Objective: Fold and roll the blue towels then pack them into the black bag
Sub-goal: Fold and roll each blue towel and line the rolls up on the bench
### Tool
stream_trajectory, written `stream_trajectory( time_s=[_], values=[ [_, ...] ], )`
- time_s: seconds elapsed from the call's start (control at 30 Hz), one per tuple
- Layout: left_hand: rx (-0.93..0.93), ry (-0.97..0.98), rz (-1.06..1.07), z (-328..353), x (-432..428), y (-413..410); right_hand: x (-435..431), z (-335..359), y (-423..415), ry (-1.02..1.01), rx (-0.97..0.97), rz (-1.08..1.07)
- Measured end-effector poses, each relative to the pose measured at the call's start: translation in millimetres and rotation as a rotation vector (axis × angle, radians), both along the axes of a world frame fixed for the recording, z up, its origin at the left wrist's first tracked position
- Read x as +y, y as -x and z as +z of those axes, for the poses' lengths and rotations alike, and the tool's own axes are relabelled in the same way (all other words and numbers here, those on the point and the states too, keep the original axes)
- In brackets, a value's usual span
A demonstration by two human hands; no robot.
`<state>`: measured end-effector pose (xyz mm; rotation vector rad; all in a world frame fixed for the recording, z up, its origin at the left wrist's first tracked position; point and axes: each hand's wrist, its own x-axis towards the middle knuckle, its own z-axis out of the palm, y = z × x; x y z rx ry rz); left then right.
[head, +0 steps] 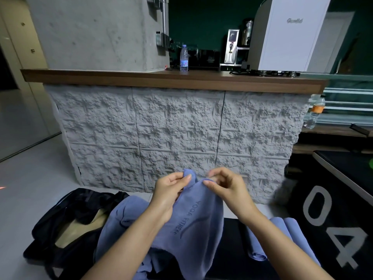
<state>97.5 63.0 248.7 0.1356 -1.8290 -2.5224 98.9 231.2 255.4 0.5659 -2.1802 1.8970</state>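
A blue towel [198, 217] printed "YOGA FITNESS" hangs lifted in front of me over a black bench. My left hand [171, 193] pinches its upper left edge between thumb and fingers. My right hand [224, 185] pinches the top edge just to the right, fingers curled. More blue towel cloth [121, 215] lies bunched at the lower left, and a rolled blue towel [282, 237] lies on the bench at the right. The black bag [66, 221] sits open on the floor at the left, showing a tan lining.
A rough grey stone-faced counter [171, 134] with a wooden top [141, 77] stands close ahead; a water bottle [184, 58] and appliances are on it. A black mat [331, 215] with white "04" lies at the right. Pale floor extends to the left.
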Motion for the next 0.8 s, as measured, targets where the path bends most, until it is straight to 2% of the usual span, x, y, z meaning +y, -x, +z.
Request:
stream_trajectory(
  time_s=[0.1,0.27,0.53,0.7,0.8],
  values=[
    [0.041,0.097,-0.021,2,3,-3,-8,3,-3,-0.085,-0.015,0.051],
    [0.08,0.176,-0.097,5,2,-12,-19,3,-2,-0.028,-0.105,-0.075],
    [0.178,0.205,-0.143,7,-2,-18,-18,-1,2,-0.086,-0.079,-0.101],
    [0.205,0.229,-0.087,11,-9,0,-7,-4,1,-0.001,-0.028,0.14],
    [0.158,0.22,0.016,21,-30,29,10,-9,-1,-0.144,0.008,0.165]
  ],
)
